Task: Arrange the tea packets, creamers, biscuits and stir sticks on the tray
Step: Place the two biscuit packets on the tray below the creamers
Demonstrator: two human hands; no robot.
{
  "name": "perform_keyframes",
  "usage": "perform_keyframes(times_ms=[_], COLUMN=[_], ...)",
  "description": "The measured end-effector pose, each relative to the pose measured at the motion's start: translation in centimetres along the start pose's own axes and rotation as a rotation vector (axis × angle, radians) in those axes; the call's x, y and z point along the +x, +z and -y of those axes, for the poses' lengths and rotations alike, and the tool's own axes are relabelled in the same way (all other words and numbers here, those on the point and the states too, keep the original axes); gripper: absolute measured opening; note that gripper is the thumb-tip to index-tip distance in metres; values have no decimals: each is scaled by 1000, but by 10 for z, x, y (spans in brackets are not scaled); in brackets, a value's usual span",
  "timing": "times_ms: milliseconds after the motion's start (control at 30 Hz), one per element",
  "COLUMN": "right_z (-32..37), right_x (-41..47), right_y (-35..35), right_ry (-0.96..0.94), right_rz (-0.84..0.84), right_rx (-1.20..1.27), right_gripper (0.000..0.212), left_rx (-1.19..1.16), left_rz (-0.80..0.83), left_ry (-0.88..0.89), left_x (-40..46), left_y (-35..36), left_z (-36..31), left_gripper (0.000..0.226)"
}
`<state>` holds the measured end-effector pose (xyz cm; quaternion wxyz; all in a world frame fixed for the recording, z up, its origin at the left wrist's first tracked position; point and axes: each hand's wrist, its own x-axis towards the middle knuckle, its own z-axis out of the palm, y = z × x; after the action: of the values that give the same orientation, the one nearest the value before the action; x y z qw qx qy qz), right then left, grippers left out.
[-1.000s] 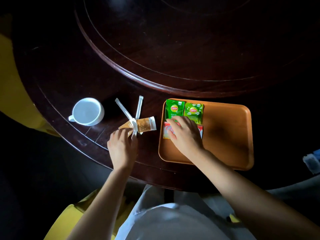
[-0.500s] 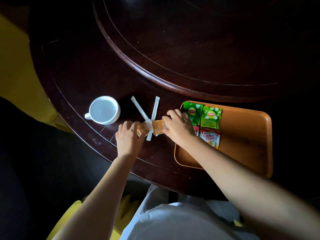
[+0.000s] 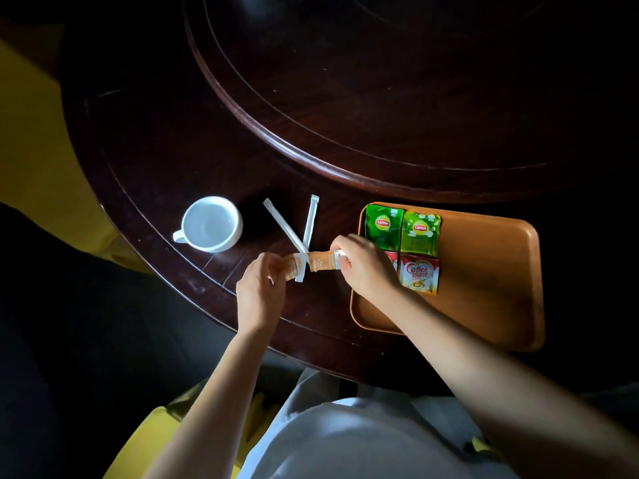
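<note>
Hands had both come to the biscuit packets at the middle of the frame. A second before, the right hand (image 3: pixel 366 264) had lain flat over the creamers on the tray (image 3: pixel 491 305) while the left alone touched a biscuit packet; half a second before, the right had crossed off the tray's left edge to the table. At this moment the right hand was pinched on the right end of the right biscuit packet (image 3: pixel 323 261), and the left hand (image 3: pixel 261 292) was closed on the left end of the left biscuit packet (image 3: pixel 288 266). Whether either packet had left the table (image 3: pixel 173 150) could not be told. This suggested that the creamers were done and the biscuits were the step in hand.

Counted: two green tea packets (image 3: pixel 403 229) lay side by side at the tray's upper left corner. Two creamers sat just below them, one fully shown (image 3: pixel 419 273), the other (image 3: pixel 392 258) mostly hidden by the right hand. Two biscuit packets lay end to end, left of the tray. Two white stir sticks (image 3: pixel 309 221) lay crossed over the biscuits, so lifting the packets would likely disturb them. One white cup (image 3: pixel 211 223) stood at centre left, well apart from the tray. Four of eight items seemed placed.
</note>
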<state>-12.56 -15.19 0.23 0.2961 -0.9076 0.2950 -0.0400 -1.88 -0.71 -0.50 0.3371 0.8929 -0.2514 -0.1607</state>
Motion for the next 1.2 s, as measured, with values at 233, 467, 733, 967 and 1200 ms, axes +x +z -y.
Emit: perform_keyframes(times_ms=[233, 467, 733, 967, 1200], right_z=[-29, -89, -97, -86, -84], right_x=[-55, -116, -128, -158, -166], right_y=[-9, -30, -31, -14, 0], right_ry=[145, 455, 402, 72, 52], right_rz=[-133, -215, -210, -295, -122], right_rx=[315, 400, 105, -231, -311], right_gripper=[16, 20, 18, 32, 41], left_rx=[-184, -183, 74, 419, 490], left_rz=[38, 272, 173, 279, 467], left_ry=[-69, 85, 285, 680, 667], left_x=[-33, -53, -70, -100, -106], left_y=[-3, 39, 73, 64, 69], left_z=[-22, -46, -52, -29, -26], left_gripper=[19, 19, 19, 45, 51])
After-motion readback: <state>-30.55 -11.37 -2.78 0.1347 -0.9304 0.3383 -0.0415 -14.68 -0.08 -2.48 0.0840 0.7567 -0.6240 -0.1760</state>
